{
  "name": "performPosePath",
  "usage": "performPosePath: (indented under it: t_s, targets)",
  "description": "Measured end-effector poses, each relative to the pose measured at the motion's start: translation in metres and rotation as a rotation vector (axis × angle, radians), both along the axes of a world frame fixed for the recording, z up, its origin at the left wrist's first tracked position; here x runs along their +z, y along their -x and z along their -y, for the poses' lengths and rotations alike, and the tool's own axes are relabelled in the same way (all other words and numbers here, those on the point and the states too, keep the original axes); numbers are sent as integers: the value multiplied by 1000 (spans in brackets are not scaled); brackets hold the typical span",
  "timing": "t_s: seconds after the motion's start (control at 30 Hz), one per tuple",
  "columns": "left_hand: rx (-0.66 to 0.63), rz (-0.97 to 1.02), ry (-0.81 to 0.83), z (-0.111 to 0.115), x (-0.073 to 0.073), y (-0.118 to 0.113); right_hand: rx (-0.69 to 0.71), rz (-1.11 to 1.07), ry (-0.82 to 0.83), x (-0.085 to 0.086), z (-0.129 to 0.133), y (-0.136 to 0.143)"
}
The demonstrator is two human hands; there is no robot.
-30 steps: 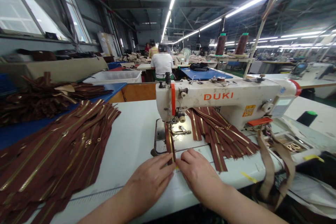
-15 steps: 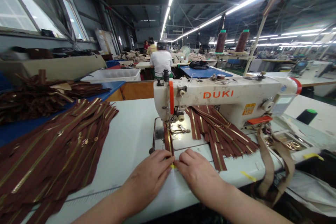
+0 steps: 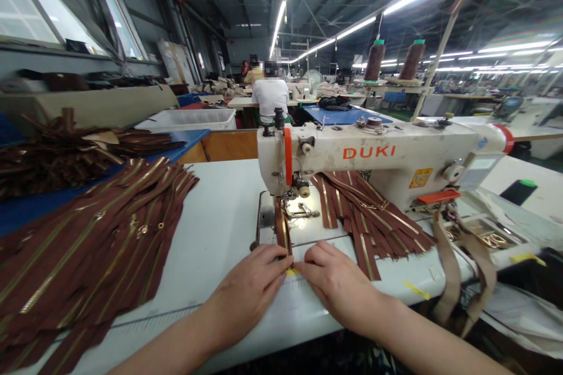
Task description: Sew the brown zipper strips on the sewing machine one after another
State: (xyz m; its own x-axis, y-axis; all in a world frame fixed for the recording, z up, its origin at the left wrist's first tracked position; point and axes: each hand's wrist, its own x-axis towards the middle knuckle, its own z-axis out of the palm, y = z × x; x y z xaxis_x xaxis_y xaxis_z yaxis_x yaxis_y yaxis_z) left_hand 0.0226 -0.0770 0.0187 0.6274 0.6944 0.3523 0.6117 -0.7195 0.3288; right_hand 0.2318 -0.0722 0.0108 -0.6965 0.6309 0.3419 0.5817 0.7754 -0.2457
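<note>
The desk point(image 3: 220, 217) is my widest support, and the machine point(image 3: 365, 152) stands across it. One pile point(image 3: 101, 234) of brown zips spreads to my left; a smaller heap point(image 3: 365, 211) lies under the machine's arm, right of where I work.

My left fingers point(image 3: 273, 268) are together on the near end of a single zip point(image 3: 280, 233), thumb and forefinger meeting there. My right fingers point(image 3: 312, 272) bunch just beside that end, tips close together; whether they grip any cloth, I cannot tell. The zip lies flat, running straight away from me and in beneath the machine's left end.

I judge it nearly weightless and limp across its width, easy to skew. The cloth should give my fingers decent grip, and nothing about it looks fragile. The line of gold teeth point(image 3: 285, 238) ought to be stiffer and slicker (metal, by its shine), so I'd pinch the cloth borders at the near end, a little on each side, and stay well clear of the needle end. Under my fingertips shows a scrap of yellow tape point(image 3: 291, 272).
</note>
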Motion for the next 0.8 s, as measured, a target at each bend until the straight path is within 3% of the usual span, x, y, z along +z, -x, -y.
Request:
performPosePath:
  t_s: [0.33,0.57,0.67,0.8]
  targets:
    - [-4,-1,-30,2,2,2,-5,28,-8,-3,1,0]
    - [-1,-48,-113,5,-1,5,113,-136,190,8,-15,-8]
    - [10,-63,-169,5,-3,6,27,-204,189,5,-36,-1]
    - [20,-90,-220,5,-5,7,-91,-118,56,1,-57,17]
